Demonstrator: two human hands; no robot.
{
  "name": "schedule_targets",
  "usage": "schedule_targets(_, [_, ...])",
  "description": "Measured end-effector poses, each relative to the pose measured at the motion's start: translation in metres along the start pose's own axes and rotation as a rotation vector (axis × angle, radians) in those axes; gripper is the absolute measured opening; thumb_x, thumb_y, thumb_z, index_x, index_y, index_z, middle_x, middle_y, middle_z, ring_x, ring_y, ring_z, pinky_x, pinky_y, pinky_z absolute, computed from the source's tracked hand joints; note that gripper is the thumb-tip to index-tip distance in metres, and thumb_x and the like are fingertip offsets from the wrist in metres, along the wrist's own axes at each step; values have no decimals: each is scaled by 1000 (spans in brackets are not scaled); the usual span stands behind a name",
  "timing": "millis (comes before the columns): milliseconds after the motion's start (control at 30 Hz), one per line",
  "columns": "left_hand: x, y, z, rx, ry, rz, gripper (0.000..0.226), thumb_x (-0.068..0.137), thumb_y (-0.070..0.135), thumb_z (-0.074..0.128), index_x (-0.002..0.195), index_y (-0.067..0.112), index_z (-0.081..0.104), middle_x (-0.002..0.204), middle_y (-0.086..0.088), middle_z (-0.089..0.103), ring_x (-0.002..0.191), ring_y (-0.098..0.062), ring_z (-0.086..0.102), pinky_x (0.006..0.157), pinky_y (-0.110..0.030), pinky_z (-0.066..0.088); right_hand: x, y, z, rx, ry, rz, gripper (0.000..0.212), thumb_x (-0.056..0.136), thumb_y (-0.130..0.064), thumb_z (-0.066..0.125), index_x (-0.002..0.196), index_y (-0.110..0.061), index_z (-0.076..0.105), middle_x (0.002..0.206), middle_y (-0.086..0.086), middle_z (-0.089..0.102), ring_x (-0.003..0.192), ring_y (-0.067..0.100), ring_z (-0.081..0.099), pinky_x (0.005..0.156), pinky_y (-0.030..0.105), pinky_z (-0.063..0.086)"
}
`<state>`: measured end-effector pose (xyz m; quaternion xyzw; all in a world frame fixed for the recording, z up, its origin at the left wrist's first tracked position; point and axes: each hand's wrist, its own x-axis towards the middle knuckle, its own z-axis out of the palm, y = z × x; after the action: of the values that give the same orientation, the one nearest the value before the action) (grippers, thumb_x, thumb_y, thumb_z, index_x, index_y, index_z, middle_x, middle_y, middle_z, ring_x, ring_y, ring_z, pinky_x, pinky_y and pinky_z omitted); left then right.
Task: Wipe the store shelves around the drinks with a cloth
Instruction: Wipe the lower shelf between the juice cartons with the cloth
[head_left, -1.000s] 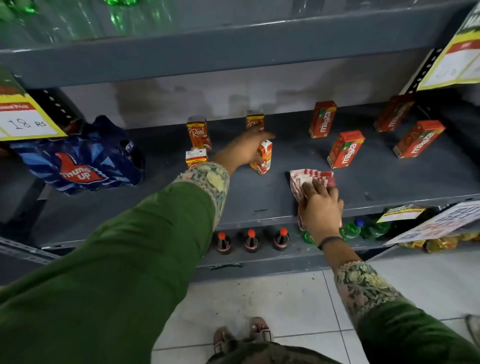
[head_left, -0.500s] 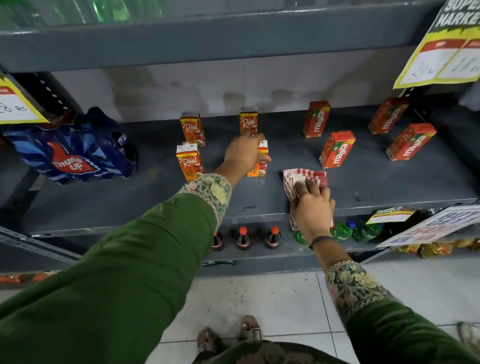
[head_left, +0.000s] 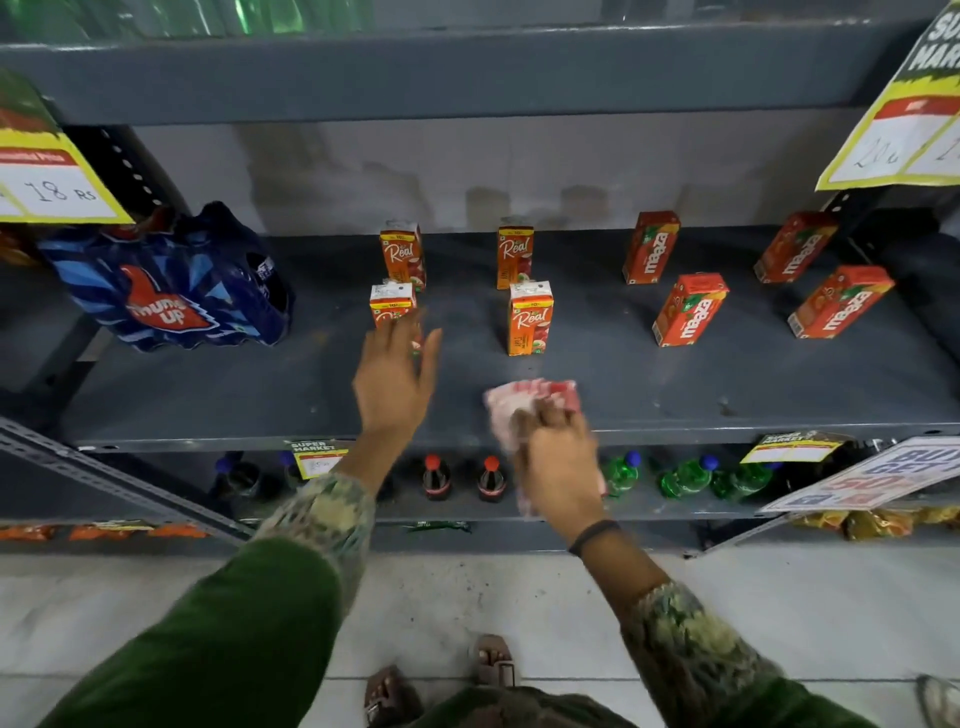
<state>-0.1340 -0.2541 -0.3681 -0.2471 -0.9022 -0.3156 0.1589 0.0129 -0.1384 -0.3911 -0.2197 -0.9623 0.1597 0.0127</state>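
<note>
Gripping the cloth (head_left: 524, 402) in my right hand (head_left: 558, 467), left hand (head_left: 397, 374) open, I judge most of the shelf (head_left: 727, 384) around the cartons unwiped.

I read the shelf (head_left: 727, 384) as dark grey steel. The cloth (head_left: 524, 402) is red-and-white checked. Four Real cartons (head_left: 530, 322) are orange with white tops; four Maaza cartons (head_left: 688, 312) are red-orange with white lettering. The Thums Up pack (head_left: 176, 291) is dark blue with lighter blue streaks and a red logo. I see plain green sleeves (head_left: 218, 639) with floral-patterned cuffs, and yellow-bordered white price cards (head_left: 52, 182). The floor (head_left: 519, 597) is pale grey tile.
</note>
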Motion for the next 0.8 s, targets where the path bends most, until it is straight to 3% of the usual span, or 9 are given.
schedule_targets(100, [-27,-52,-18,94,29,-57,43,93,35,33,111,6,60,103,-19,64,94,-39,56,78,-46,50,1,-27,0,294,102,-73,36,87,-24,57,122,-22,60,130,7,60,117,34,47,99,42,45])
schedule_targets(167, [-36,-81,-29,146,13,-64,41,93,30,33,116,6,58,107,-21,63,95,-41,55,81,-46,47,19,-36,3,282,231,48,37,87,-22,56,124,-21,58,133,9,56,116,37,45,95,45,46])
schedule_targets(267, [-41,-112,-45,203,-30,-94,42,92,29,35,122,6,56,112,-22,61,97,-42,55,81,-49,47,39,-49,12,74,129,150,39,87,-18,54,125,-20,53,140,10,48,126,40,36,92,47,43])
schedule_targets(367, [-41,-142,-59,252,-136,-131,41,93,24,43,129,6,50,127,-22,55,112,-42,51,89,-54,47,39,-75,30,17,-24,-87,40,87,-19,52,127,-25,54,145,4,44,131,36,32,97,44,39])
schedule_targets(467, [-36,-175,-76,290,-234,-151,46,95,23,44,137,7,41,142,-19,43,132,-39,38,102,-56,39,29,-100,47,289,8,-248,39,83,-21,56,121,-26,62,135,-1,57,123,29,47,104,34,39])
schedule_targets(533, [-31,-198,-88,326,-275,-160,49,96,26,41,140,7,35,148,-18,36,140,-35,27,109,-54,30,30,-104,58,341,197,-21,38,84,-22,54,121,-23,61,133,8,58,118,33,50,101,34,39])
schedule_targets(600, [-25,-219,-99,366,-295,-138,52,96,27,40,142,5,32,150,-19,33,143,-34,22,115,-51,22,30,-113,71,184,272,198,35,83,-19,59,118,-21,61,133,15,57,117,39,50,93,40,44])
schedule_targets(700, [-14,-249,-112,422,-325,-108,54,96,30,39,142,5,31,150,-20,32,143,-35,20,118,-51,16,35,-154,78,108,199,-27,37,74,-12,68,110,-18,67,123,18,65,108,45,55,83,49,52])
schedule_targets(800, [-10,-274,-119,436,-363,-150,56,96,35,36,144,7,28,153,-19,25,145,-35,13,119,-52,7,42,-200,75,290,41,-118,36,81,-17,61,116,-21,66,124,9,65,116,36,49,100,43,44])
